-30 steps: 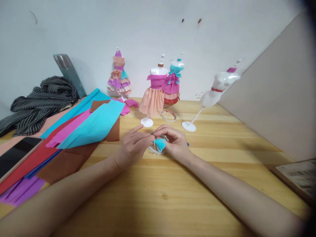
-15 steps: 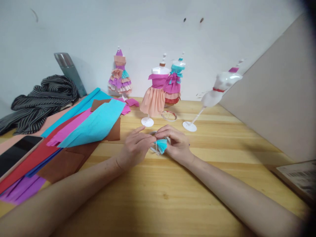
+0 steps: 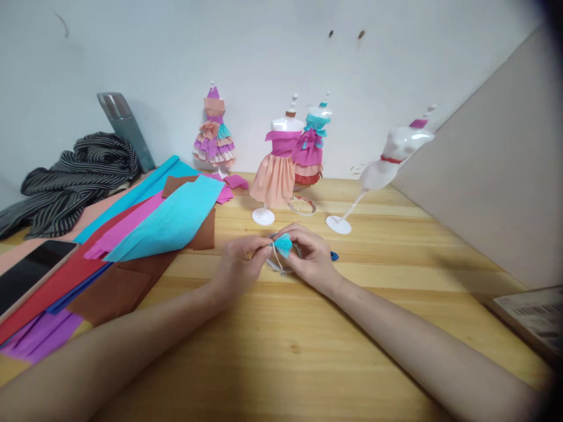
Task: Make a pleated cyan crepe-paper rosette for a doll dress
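Both of my hands meet over the middle of the wooden table [image 3: 308, 346]. My left hand [image 3: 240, 266] and my right hand [image 3: 310, 258] pinch a small pleated piece of turquoise paper [image 3: 284, 244] between their fingertips, and a thin pale strip or thread [image 3: 276, 262] loops down from it. A clear roll of tape [image 3: 284, 266] lies on the table just under the fingers. Something small and blue [image 3: 334, 255] peeks out behind my right hand.
Sheets of coloured paper [image 3: 167, 223] lie at the left, beside a phone [image 3: 26, 278] and a striped cloth [image 3: 70, 181]. Three dressed mannequins [image 3: 277, 167] and a bare white mannequin [image 3: 387, 164] stand at the back. A grey board [image 3: 492, 176] leans at the right.
My fingers have turned the turquoise paper so its fan now points up instead of down, and the pale strip now hangs below it. My hands stayed in the same spot.
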